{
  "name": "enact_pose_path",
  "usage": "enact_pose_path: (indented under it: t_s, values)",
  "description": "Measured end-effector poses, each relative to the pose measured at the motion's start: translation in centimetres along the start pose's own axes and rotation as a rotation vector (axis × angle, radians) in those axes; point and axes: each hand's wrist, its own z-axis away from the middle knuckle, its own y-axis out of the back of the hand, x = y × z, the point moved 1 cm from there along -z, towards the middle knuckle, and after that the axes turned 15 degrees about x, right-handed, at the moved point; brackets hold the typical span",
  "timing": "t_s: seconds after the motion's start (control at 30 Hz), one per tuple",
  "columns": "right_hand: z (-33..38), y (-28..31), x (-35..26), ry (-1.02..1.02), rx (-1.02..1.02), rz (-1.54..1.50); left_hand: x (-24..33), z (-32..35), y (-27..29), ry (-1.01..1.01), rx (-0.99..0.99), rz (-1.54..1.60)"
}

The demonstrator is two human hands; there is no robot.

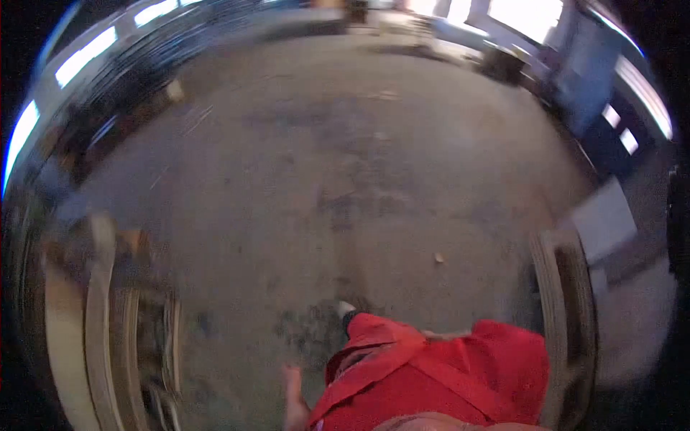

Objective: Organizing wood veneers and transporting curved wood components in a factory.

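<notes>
My left hand [295, 402] hangs beside my body at the lower edge, blurred by motion. A finger or thumb stretches forward from it, and nothing shows in its grip. Bare concrete floor lies under it. My right hand does not show clearly. Red clothing with crossing straps [424, 366] covers my body at the lower middle. In front of it, part of a foot in a light shoe [346, 309] shows on the floor.
Wooden pallets or frames stand close on my left [129, 345] and right [564, 309]. A pale flat panel [605, 219] is beyond the right one. A small light scrap [439, 258] lies on the floor [302, 179]. Blurred racks [108, 122] line the far left; bright windows [528, 16] are ahead.
</notes>
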Motion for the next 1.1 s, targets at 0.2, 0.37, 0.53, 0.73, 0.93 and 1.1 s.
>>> enact_pose_path:
  t_s: [0.2, 0.37, 0.53, 0.73, 0.93, 1.1]
  values:
    - [-24.8, -1.9, -15.1, 0.398, -0.3, 0.269, 3.8, -15.1, -4.7, -0.555, -0.471, -0.314]
    - [-43.4, -10.0, -20.5, 0.154, -0.4, 0.766, 9.2, -25.8, -5.8, -0.415, -0.544, 0.011]
    - [-61.5, -15.7, -43.3, -0.12, -0.407, 0.404, 7.4, -30.5, -7.7, 0.265, -0.249, 0.44]
    - [-79.0, -26.6, -51.2, -0.101, -0.553, 0.1, 11.7, -44.7, -11.7, -0.081, -0.281, -0.302]
    - [-86.1, -30.2, -50.4, 1.002, -0.485, 0.424, 12.5, -59.0, -14.4, 0.113, -0.3, -0.071]
    - [-91.8, -32.3, -58.2, 1.211, -0.698, 0.933, 16.9, -73.5, -9.0, 0.147, -0.142, 0.152]
